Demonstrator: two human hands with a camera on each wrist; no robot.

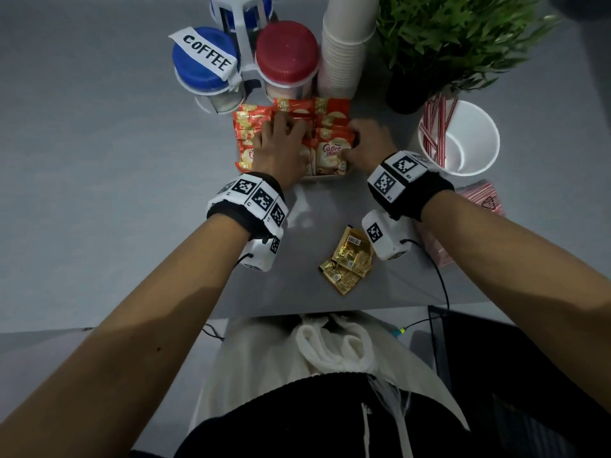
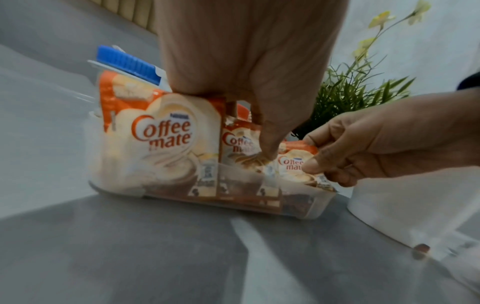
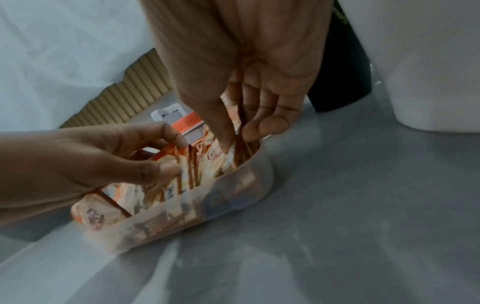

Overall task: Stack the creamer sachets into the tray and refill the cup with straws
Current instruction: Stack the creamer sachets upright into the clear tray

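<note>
A clear plastic tray [image 1: 325, 177] holds rows of orange-and-cream creamer sachets [image 1: 330, 127] standing on edge. My left hand [image 1: 284, 135] reaches in from the left, and in the left wrist view its thumb [image 2: 270, 148] presses the front of the sachets [image 2: 166, 139] with the fingers behind them. At the tray's right end, my right hand [image 1: 358, 143] pinches several sachets [image 3: 233, 156] between thumb and fingers, just inside the tray wall [image 3: 233, 195]. A white cup [image 1: 476, 127] with a few red-striped straws [image 1: 436, 127] stands to the right.
A pink pack of straws [image 1: 479, 198] lies behind my right wrist. Gold sachets [image 1: 347, 261] lie near the front edge. Behind the tray stand a blue-lidded coffee jar [image 1: 205, 57], a red-lidded jar [image 1: 287, 51], stacked paper cups [image 1: 345, 44] and a potted plant [image 1: 446, 34].
</note>
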